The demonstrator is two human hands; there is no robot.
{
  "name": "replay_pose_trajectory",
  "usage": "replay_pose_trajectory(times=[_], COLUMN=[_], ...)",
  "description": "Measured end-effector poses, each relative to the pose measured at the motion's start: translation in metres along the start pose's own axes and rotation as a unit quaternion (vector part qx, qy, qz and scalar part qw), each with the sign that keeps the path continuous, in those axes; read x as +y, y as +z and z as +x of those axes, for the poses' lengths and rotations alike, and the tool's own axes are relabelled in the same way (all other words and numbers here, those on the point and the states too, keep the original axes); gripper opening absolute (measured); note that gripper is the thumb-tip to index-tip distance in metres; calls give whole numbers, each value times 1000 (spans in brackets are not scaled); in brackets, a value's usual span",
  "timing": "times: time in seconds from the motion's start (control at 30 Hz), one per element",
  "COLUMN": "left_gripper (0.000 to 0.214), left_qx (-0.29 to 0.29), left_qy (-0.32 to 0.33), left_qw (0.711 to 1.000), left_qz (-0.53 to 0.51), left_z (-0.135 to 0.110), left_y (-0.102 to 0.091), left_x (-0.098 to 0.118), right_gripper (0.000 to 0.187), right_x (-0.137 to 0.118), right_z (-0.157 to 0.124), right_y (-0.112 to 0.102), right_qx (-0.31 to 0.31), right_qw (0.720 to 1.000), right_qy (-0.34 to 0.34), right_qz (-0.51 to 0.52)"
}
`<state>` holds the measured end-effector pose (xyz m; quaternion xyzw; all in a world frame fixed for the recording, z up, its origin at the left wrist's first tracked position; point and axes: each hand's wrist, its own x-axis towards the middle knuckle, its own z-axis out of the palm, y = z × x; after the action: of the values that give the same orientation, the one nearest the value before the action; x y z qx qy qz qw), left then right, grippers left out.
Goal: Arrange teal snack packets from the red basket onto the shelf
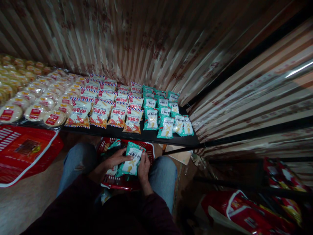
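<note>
A green and white snack bag (pixel 132 162) is held upright, its front facing me, between my two hands. My left hand (pixel 117 159) is closed on its left side, with the thumb over the front. Along the right edge, my right hand (pixel 144 166) grips the same bag. Below sits a red plastic basket (pixel 152 150) between my knees, with more green bags (pixel 112 146) inside, partly hidden by my hands. Just ahead, several similar green bags (pixel 166 127) stand in rows at the right end of a black shelf (pixel 156 138).
Left of the green bags, the shelf bears white and orange snack bags (pixel 78 112) and round wrapped packs (pixel 55 118). A red bag with white trim (pixel 26 153) lies at left. Black frame bars (pixel 259 132) and red packages (pixel 254 215) are at right. Corrugated sheeting (pixel 137 42) backs the shelf.
</note>
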<state>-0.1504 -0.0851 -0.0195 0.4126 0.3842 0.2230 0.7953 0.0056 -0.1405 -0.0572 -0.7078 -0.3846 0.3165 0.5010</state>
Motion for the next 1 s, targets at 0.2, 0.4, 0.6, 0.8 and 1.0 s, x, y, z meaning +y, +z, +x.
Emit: replay_pose_trajectory(times=[0.2,0.4,0.6,0.8,1.0], left_gripper=[63,62,50,46,46], left_qx=[36,87,115,91,82], left_qy=[58,109,144,171,217], left_qw=[997,987,965,958,946], left_qz=[26,77,186,213,227], left_z=[2,10,11,0,6], left_y=[1,-2,7,23,28], left_x=[0,-10,-12,19,31], right_gripper=[61,75,77,85,75], right_x=[-10,-5,-12,-18,-22], right_z=[-15,-27,-27,-25,-10], right_y=[-3,-4,-3,-1,-1], right_qx=[-31,-26,7,51,76], right_qw=[994,955,904,905,907], right_qy=[-78,-226,-312,-304,-313], right_qz=[-69,-191,-293,-292,-271])
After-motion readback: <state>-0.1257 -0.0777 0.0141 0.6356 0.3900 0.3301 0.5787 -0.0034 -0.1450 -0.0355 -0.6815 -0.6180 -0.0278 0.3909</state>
